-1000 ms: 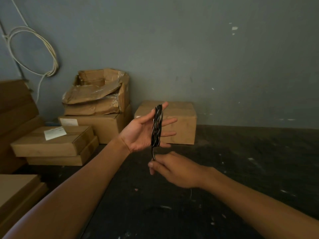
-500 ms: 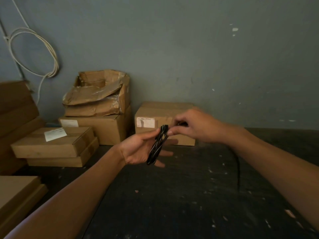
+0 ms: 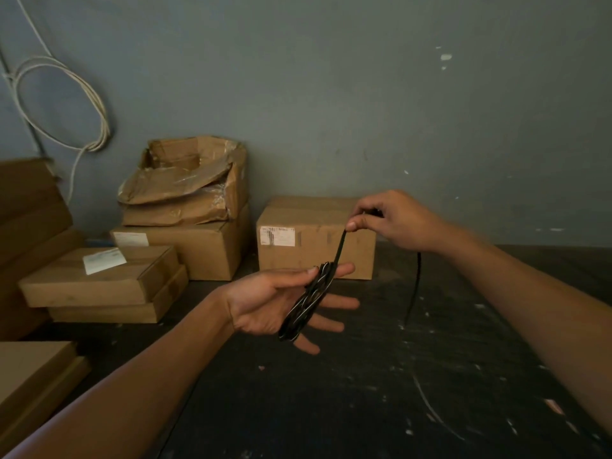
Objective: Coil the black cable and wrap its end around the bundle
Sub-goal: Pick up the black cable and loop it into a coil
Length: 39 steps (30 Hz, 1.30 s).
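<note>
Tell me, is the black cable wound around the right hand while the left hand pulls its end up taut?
Not quite: the hands are swapped. In the head view the black cable is wound around the left hand, while the right hand pulls its end up taut.

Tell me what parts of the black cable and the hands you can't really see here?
- Head view: where the black cable passes inside the right hand, curled fingers cover it.
- Head view: the hanging cable tail fades into the dark floor; its end cannot be made out.
- Head view: how many loops the bundle has; strands overlap, too fine to count.
- Head view: behind the bundle, parts of the left hand fingers.
</note>
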Each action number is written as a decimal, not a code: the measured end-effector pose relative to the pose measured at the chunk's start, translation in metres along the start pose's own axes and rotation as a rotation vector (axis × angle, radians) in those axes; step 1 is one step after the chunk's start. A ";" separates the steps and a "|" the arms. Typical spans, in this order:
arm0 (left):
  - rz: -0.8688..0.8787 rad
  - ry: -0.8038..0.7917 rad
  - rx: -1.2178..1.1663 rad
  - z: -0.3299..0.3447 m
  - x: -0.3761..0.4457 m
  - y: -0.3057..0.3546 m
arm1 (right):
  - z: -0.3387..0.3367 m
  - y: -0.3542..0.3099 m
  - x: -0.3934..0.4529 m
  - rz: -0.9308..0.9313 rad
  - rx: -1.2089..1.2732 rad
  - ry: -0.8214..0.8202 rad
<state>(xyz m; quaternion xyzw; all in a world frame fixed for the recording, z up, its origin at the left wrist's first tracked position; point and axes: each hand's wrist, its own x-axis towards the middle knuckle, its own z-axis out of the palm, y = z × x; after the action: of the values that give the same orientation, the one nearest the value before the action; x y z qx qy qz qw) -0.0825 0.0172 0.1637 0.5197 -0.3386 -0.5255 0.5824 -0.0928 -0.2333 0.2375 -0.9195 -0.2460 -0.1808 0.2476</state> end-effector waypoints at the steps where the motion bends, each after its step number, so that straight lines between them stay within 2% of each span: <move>1: 0.016 -0.030 -0.004 0.003 0.001 0.001 | 0.002 0.003 -0.001 0.007 0.028 0.012; 7: 0.128 -0.133 -0.056 0.017 0.003 0.014 | 0.030 0.018 -0.012 0.023 0.167 0.062; 13: 0.203 -0.116 -0.094 0.020 0.007 0.025 | 0.081 0.024 -0.042 0.062 0.269 -0.045; 14: 0.216 -0.115 -0.098 0.020 0.009 0.026 | 0.089 0.021 -0.045 0.078 0.330 -0.067; 17: 0.273 -0.107 -0.122 0.018 0.018 0.026 | 0.109 0.002 -0.053 0.107 0.767 -0.065; 19: 0.312 -0.082 -0.158 0.016 0.024 0.026 | 0.121 -0.008 -0.058 0.126 0.865 -0.074; 23: 0.376 -0.011 -0.225 0.009 0.030 0.027 | 0.133 -0.016 -0.059 0.115 0.409 -0.118; 29: 0.434 0.183 -0.256 -0.007 0.030 0.027 | 0.134 -0.037 -0.061 0.091 0.409 -0.210; 39: 0.320 0.396 -0.143 -0.025 0.023 0.012 | 0.105 -0.040 -0.060 -0.012 -0.053 -0.261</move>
<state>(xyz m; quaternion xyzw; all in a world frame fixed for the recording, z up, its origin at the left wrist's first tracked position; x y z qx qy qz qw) -0.0504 0.0004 0.1662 0.5098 -0.2580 -0.3376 0.7481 -0.1408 -0.1680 0.1399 -0.9400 -0.2768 -0.0676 0.1879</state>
